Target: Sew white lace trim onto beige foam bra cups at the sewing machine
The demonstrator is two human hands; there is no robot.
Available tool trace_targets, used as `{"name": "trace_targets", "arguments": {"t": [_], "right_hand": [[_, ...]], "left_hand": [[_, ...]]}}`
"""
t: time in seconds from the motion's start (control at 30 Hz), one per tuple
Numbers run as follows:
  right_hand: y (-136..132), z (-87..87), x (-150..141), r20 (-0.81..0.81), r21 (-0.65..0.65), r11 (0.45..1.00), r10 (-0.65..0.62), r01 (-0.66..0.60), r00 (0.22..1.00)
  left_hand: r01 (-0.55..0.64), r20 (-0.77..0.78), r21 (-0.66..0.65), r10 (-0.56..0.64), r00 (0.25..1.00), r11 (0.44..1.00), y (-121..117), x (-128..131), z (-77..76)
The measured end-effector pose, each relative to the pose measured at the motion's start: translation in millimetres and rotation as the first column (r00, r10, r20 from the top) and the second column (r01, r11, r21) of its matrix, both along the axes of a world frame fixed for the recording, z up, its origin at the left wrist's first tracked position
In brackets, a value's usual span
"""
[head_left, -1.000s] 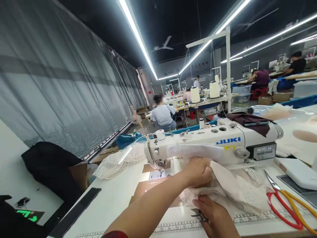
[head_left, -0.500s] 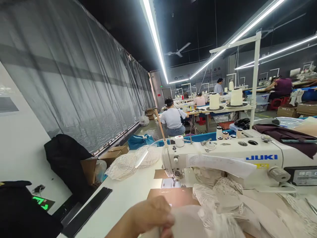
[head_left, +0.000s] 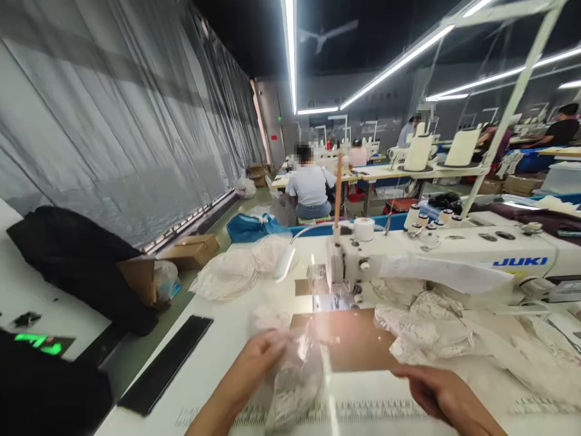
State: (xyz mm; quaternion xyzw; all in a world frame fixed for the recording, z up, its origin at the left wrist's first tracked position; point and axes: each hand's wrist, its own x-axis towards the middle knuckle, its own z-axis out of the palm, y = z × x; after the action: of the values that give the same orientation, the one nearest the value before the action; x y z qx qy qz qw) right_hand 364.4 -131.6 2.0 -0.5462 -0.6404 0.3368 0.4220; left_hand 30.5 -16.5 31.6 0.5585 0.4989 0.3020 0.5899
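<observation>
My left hand (head_left: 258, 360) is closed, pinching a sheer, pale lace fabric piece (head_left: 297, 381) that hangs over the table's front, left of the needle area and blurred by motion. My right hand (head_left: 447, 396) is apart from it at the lower right, its fingers curled and the index finger pointing left; what lies in the palm is hidden. Beyond both hands stands a white JUKI sewing machine (head_left: 454, 248), its needle head above a brown plate (head_left: 358, 342). Cream lace fabric (head_left: 436, 327) lies bunched to the right of that plate.
A bundle of cream lace (head_left: 231, 269) rests at the table's far left. A black strip (head_left: 167, 363) lies along the left edge. Printed ruler marks (head_left: 376, 409) run along the front. Thread cones (head_left: 417, 152) stand behind; a person (head_left: 311, 184) sits farther back.
The right hand's small snips, visible earlier, no longer show. My left hand left the bunched fabric and now holds a lace piece farther left. The view has swung, shifting the machine rightward.
</observation>
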Motion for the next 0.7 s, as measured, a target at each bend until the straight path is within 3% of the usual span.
{"name": "trace_targets", "arguments": {"t": [0.13,0.27,0.43,0.53,0.7], "right_hand": [[33.8,17.1,-48.3,0.088,-0.146,0.987,0.075,-0.062,0.993],[74.6,5.2,-72.7,-0.02,-0.306,0.935,0.181,-0.178,0.983],[96.1,-9.8,-94.9,-0.155,-0.412,0.857,0.27,-0.311,0.95],[101.0,-12.1,-95.4,-0.187,-0.408,0.835,0.319,-0.369,0.929],[100.9,-7.3,-59.9,-0.096,-0.475,0.843,0.235,-0.252,0.967]], "left_hand": [[0.175,0.012,0.008,-0.175,0.984,0.984,12.3,6.7,-11.5],[0.3,0.266,-0.081,-0.269,0.926,0.951,24.4,1.9,-24.4],[0.403,0.343,-0.18,-0.327,0.881,0.897,22.7,-2.6,-27.8],[0.443,0.327,-0.2,-0.367,0.871,0.874,24.7,-3.4,-26.0],[0.431,0.236,-0.182,-0.386,0.892,0.884,35.2,-9.0,-21.8]]}}
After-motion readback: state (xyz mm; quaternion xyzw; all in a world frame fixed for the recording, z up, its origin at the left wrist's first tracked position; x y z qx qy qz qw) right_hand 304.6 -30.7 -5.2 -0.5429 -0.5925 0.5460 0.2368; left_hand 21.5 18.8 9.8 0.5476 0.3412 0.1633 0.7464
